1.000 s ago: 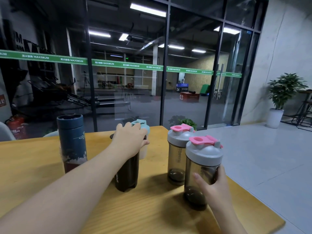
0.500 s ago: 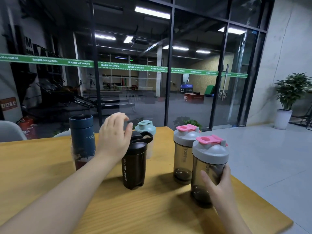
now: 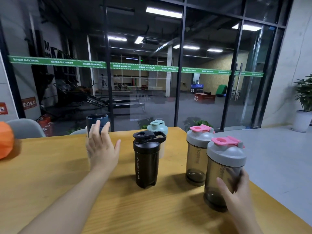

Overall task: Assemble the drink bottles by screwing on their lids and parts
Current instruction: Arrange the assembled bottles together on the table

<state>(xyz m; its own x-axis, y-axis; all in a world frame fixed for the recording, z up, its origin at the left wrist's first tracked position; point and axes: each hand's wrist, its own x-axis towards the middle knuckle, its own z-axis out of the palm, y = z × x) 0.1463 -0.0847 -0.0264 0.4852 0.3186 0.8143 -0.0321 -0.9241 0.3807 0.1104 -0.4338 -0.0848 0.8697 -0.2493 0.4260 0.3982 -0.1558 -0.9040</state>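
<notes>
Several drink bottles stand on the wooden table (image 3: 50, 179). My left hand (image 3: 101, 149) is spread open in front of the dark blue bottle (image 3: 99, 119), hiding most of it; whether it touches the bottle I cannot tell. A black sport bottle (image 3: 146, 159) with its lid on stands in the middle, a mint-lidded bottle (image 3: 157, 128) behind it. To the right are two smoky bottles with grey lids and pink caps. My right hand (image 3: 236, 191) grips the nearer one (image 3: 225, 164) low on its body; the farther one (image 3: 197, 152) stands free.
An orange object (image 3: 5, 141) lies at the table's left edge, with a grey chair (image 3: 25, 127) behind it. A glass wall runs just past the table's far edge. The table's right edge drops to a grey floor; a potted plant (image 3: 303, 105) stands far right.
My left hand has left the black bottle's lid and moved left to the dark blue bottle. My right hand stays on the nearer grey-lidded bottle.
</notes>
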